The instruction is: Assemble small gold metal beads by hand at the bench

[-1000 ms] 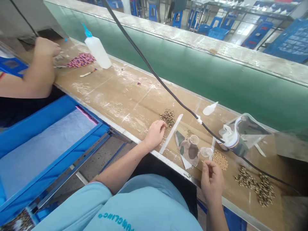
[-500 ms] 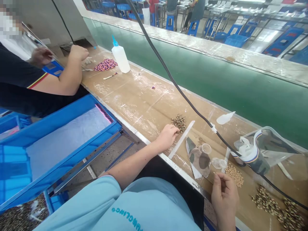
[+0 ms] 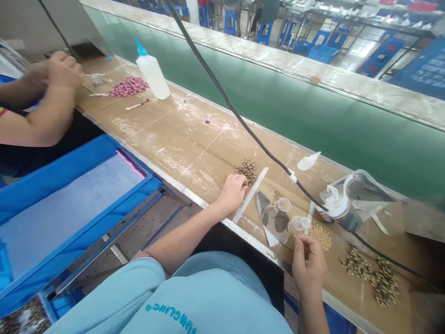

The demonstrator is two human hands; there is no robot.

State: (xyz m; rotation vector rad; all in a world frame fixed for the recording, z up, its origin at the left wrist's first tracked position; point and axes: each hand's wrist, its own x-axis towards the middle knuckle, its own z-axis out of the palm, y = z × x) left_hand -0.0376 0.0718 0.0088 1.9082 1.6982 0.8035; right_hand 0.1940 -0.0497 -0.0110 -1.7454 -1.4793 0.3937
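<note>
My left hand rests at the near side of a small pile of dark and gold pieces, its fingertips pressed together at the pile's edge; anything between them is too small to tell. My right hand is raised near the table's front edge, thumb and fingers pinched, with a tiny pale piece seeming to show at the tips. Just beyond it lie a pile of tan beads and a clear small dish. Between my hands is a camouflage-patterned cloth piece with a clear round lid on it.
A black cable hangs across the table. Further right are a clear bag with camouflage cloth and more dark-gold pieces. A white bottle stands beside pink-purple beads, near another person's hands. A blue tray sits left.
The whole view has shifted, so the table's things appear further left. The other person's hands have come together. My hands keep nearly the same places and poses.
</note>
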